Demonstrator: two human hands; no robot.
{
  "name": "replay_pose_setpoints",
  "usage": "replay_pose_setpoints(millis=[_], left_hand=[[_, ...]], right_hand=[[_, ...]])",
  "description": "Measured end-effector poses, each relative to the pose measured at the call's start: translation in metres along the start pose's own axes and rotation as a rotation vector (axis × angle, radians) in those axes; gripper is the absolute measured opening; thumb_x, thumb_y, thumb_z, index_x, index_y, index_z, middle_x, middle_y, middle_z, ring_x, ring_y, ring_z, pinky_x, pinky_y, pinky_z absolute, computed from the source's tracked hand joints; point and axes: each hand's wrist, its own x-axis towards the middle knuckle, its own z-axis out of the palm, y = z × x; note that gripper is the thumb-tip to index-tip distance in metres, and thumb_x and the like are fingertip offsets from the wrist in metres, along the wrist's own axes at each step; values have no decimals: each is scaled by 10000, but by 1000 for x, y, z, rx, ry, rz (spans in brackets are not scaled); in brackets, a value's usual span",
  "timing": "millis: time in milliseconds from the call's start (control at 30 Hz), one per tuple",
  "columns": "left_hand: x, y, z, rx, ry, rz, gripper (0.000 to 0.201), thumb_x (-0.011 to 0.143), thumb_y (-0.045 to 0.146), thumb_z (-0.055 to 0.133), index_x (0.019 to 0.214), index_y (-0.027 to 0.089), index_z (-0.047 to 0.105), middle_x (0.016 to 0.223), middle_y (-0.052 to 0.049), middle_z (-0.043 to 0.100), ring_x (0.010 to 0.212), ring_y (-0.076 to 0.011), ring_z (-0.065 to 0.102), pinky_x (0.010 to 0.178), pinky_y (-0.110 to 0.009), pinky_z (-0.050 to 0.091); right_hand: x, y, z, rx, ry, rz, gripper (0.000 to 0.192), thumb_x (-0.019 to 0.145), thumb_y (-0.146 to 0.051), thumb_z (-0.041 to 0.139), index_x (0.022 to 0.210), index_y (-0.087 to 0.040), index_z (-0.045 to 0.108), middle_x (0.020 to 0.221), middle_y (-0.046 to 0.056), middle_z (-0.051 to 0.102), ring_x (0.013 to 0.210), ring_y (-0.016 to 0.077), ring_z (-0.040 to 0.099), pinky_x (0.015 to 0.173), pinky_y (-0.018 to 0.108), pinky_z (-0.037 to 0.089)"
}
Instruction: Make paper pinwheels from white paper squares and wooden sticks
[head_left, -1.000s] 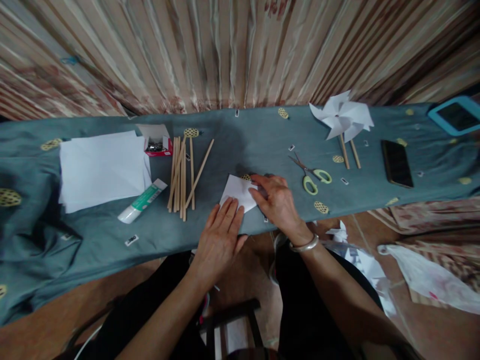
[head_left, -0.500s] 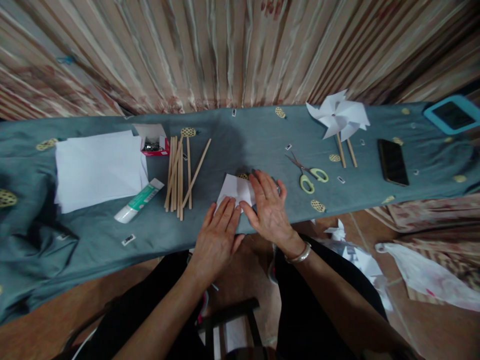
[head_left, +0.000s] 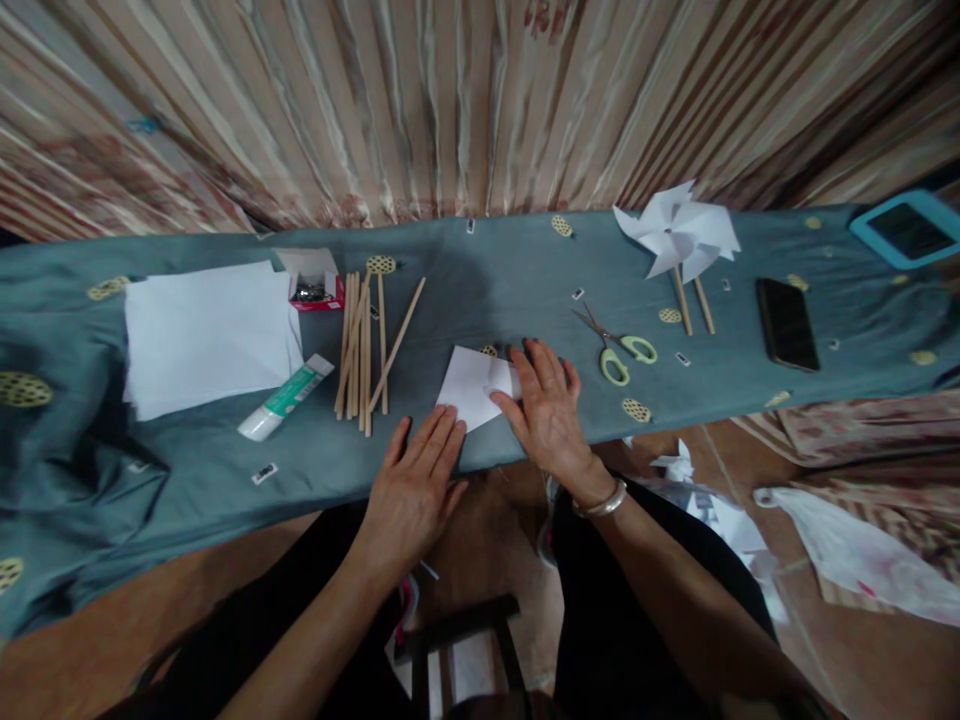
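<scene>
A small folded piece of white paper (head_left: 472, 387) lies on the cloth near the table's front edge, between my hands. My left hand (head_left: 420, 462) is flat with fingers stretched out, its fingertips touching the paper's lower left corner. Across the paper's right side rests my right hand (head_left: 550, 408), fingers extended and thumb out over the sheet; it covers that end. A pair of scissors (head_left: 614, 345) with light green handles lies just right of my right hand, blades pointing up-left. Several wooden sticks (head_left: 365, 350) lie in a loose bunch to the left.
At the left are a stack of white paper (head_left: 210, 340), a green-and-white glue tube (head_left: 286, 398) and a red box of small metal pieces (head_left: 316, 292). A white pinwheel (head_left: 679, 232), a phone (head_left: 786, 323) and a blue-framed device (head_left: 906, 229) lie right. Paper scraps (head_left: 724, 520) are on the floor.
My left hand has slid left and toward me, uncovering more of the folded paper. My right hand has shifted slightly right, still on the paper.
</scene>
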Motion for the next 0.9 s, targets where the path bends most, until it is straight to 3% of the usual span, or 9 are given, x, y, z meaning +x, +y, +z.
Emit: replay_pose_setpoints(millis=[267,467,700,900], left_hand=[[-21,-7,-10,42,13,-2,496,911,216,521,1376,59,445,1437,-188,496,1333,-321,477,1081,-558,380],[-32,-12,-19,33,34,-5,408,931,222,486,1316,90,513,1399,-170,543,1306,-311,509,1089,-557,365],[-37,-14,-24,3,61,-19,335,941,225,477,1240,103,567,1339,-155,603,1274,-306,539,1102,-554,336],[-23,-17,-23,-117,145,-141,477,935,266,513,1379,113,429,1310,-175,608,1202,-283,571,1026,-480,427]], right_hand=[[6,37,-5,-42,32,107,500,981,-400,397,1426,-175,432,1493,189,428,1413,311,342,1117,566,246],[6,35,-5,-6,15,106,467,979,-305,362,1401,-136,470,1490,187,426,1413,310,333,1126,553,269],[5,50,1,73,97,7,473,937,-162,307,1372,-114,487,1453,168,463,1395,278,370,1142,511,340],[8,45,-13,192,169,-25,431,977,-226,304,1339,-146,522,1410,152,522,1353,253,443,1134,488,364]])
